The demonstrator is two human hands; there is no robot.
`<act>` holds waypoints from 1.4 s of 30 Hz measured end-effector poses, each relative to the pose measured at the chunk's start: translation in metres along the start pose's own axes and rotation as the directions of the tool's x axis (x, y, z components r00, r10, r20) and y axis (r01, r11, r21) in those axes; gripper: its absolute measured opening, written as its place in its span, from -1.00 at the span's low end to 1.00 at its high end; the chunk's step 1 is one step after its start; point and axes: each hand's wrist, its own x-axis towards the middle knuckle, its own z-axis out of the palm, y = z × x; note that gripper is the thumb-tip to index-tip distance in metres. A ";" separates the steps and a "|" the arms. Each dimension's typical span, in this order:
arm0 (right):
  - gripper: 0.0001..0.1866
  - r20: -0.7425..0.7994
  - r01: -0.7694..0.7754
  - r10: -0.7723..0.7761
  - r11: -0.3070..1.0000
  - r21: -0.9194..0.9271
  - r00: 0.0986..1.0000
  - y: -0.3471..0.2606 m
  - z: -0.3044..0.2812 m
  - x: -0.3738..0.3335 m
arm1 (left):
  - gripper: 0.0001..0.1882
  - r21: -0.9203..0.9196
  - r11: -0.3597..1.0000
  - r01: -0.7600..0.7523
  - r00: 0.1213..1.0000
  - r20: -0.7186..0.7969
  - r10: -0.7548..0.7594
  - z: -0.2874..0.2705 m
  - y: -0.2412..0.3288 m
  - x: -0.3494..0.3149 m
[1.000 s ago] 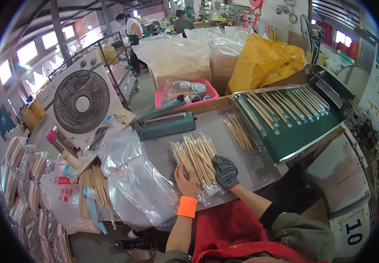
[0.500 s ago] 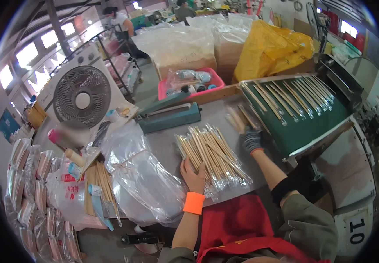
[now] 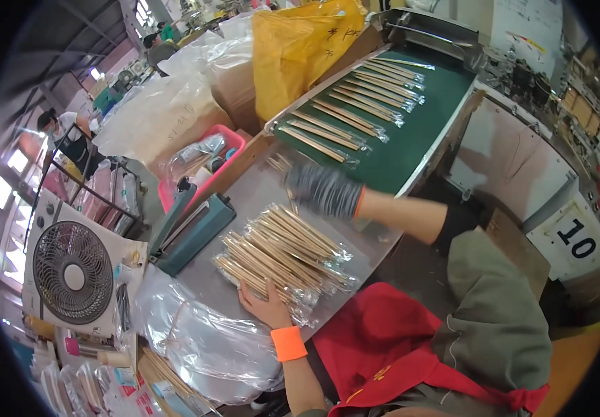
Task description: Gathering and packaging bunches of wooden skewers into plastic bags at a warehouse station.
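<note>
A pile of wooden chopsticks [image 3: 282, 254] in clear plastic sleeves lies on the grey metal table. At its near left edge rests my left hand [image 3: 266, 306], bare and with an orange wristband, the fingers spread against the sleeves. My right hand [image 3: 324, 191], in a grey striped glove, is over the table beyond the pile, beside the belt's near end. It is blurred, and a few loose chopsticks [image 3: 279, 162] show at its fingertips; whether they are gripped is unclear. More sleeved chopsticks [image 3: 345, 118] lie in a row across the green conveyor belt [image 3: 428, 118].
A teal bar sealer [image 3: 199, 233] stands left of the pile, with a pink basket [image 3: 227, 167] behind it. Clear plastic bags [image 3: 202, 340] cover the table's left side. A fan [image 3: 72, 273] stands farther left; a yellow sack [image 3: 300, 59] is at the back.
The view has swung right, so the belt now sits nearer the middle. My right hand has shifted in toward the far side of the pile. My left hand stays on the pile.
</note>
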 end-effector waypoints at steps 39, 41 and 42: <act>-0.49 0.420 -0.455 0.603 0.793 -0.405 0.678 0.002 0.066 0.062 | -0.18 -0.291 0.945 0.148 0.982 0.158 -0.105 0.032 -0.005 0.034; -0.44 0.277 -0.550 0.679 0.721 -0.421 0.679 0.012 0.083 0.080 | -0.21 -0.341 0.932 0.125 0.992 0.073 -0.106 0.026 -0.022 0.039; -0.40 0.304 -0.595 0.685 0.727 -0.341 0.662 0.014 0.089 0.086 | -0.24 -0.377 0.890 0.256 0.967 0.106 -0.233 0.015 -0.032 0.038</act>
